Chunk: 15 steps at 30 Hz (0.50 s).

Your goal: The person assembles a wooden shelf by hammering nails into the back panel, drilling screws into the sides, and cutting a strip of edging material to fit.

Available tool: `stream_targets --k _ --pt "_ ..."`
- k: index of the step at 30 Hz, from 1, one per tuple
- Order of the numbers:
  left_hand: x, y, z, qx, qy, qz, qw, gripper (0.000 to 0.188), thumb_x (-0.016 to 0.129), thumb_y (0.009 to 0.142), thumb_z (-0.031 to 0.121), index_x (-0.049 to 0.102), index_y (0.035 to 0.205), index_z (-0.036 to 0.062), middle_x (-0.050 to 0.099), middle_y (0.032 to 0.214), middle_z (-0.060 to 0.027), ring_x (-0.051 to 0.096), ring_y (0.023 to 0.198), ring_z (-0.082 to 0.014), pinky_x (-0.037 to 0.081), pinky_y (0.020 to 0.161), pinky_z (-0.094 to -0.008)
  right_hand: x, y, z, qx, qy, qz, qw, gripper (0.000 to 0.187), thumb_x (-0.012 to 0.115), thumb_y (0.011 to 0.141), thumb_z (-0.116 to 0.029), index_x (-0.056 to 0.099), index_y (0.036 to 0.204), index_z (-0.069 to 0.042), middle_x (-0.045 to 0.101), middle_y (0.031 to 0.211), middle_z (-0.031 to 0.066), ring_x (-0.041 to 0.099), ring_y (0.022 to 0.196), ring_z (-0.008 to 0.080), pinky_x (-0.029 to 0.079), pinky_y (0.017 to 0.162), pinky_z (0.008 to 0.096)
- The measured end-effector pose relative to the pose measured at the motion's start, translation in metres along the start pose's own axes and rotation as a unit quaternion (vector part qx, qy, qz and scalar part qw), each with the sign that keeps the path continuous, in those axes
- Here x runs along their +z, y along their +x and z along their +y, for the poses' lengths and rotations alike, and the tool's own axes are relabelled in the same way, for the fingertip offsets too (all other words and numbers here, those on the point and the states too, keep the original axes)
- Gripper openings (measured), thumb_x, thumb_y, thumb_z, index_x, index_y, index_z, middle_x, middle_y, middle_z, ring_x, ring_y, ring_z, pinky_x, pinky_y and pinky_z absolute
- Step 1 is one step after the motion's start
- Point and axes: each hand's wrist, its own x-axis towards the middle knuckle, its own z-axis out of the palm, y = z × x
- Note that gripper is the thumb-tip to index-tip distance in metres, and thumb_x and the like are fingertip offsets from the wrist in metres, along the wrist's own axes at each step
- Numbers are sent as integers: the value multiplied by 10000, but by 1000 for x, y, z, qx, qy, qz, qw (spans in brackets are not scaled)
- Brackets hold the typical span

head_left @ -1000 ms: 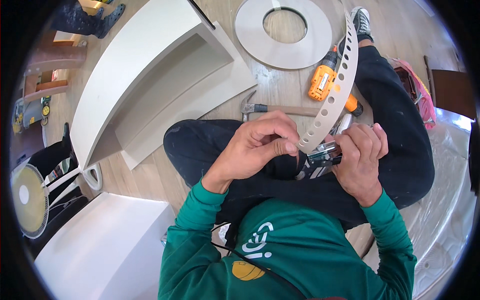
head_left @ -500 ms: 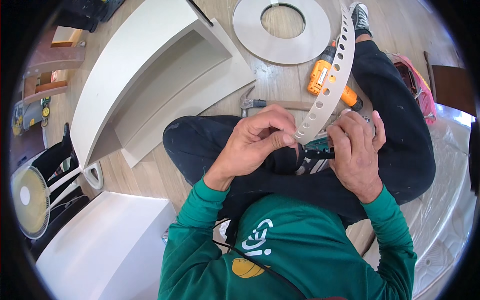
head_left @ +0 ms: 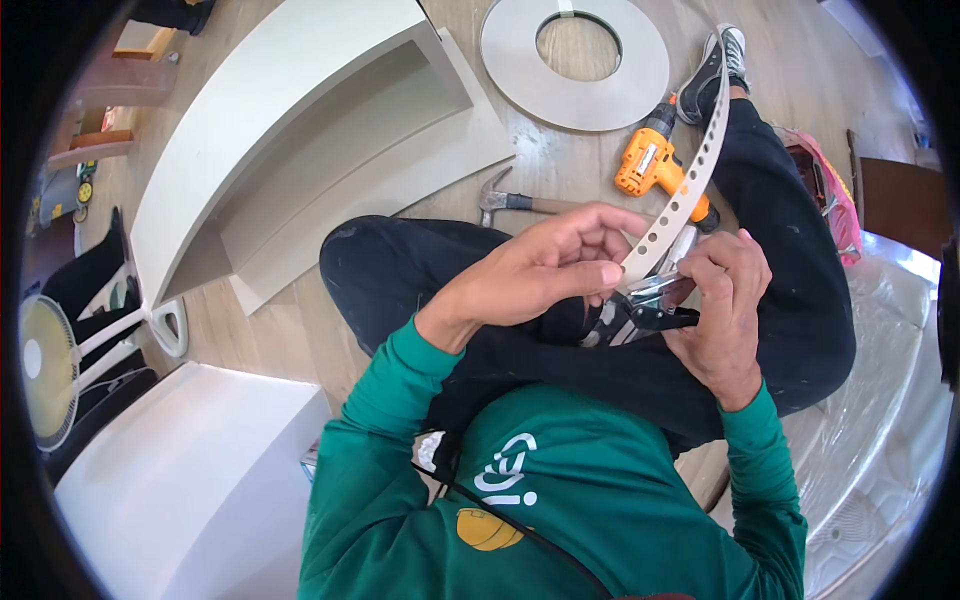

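Observation:
A long pale beige strip with a row of round holes (head_left: 690,188) curves up from my hands toward the shoe. My left hand (head_left: 545,268) pinches its lower end between thumb and fingers. Just to the right, my right hand (head_left: 722,315) grips a silver-and-black plier-like hand tool (head_left: 655,305), whose metal end lies close to the strip's end. Fingers partly cover the tool, so whether it touches the strip is hard to tell. Behind the strip, an orange cordless drill (head_left: 645,165) lies on the floor. A claw hammer (head_left: 495,200) is beyond my left hand, its handle partly hidden.
A flat beige coil of banding (head_left: 500,75) lies on the wood floor ahead. At the left are a curved, open-fronted beige cabinet (head_left: 210,150), a white panel box (head_left: 190,460) and a fan (head_left: 48,370). Plastic-wrapped material (head_left: 870,400) and a pink bag (head_left: 848,220) are at the right.
The tool's shiny metal part has come into sight beside the strip's end. The strip has tilted more edge-on, and my right hand has turned. My left hand still pinches the strip.

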Motion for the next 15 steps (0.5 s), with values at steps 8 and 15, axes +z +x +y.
stream_targets --k 8,15 --pt "2 26 -2 -98 -52 -157 981 911 544 920 20 72 1684 178 604 1064 -109 620 801 -139 536 715 -283 -22 -18 17 17 -20 -61 998 706 864 533 -16 556 1164 -88 551 1132 113 572 1145 362 391 1116 514" --pt "12 38 -4 -77 -49 -190 978 1101 555 831 -102 -61 1675 246 527 1259 -172 656 804 -187 574 685 -325 -25 -23 29 157 294 -158 929 558 888 697 -30 592 1169 -38 636 1100 105 643 1041 290 489 987 359"
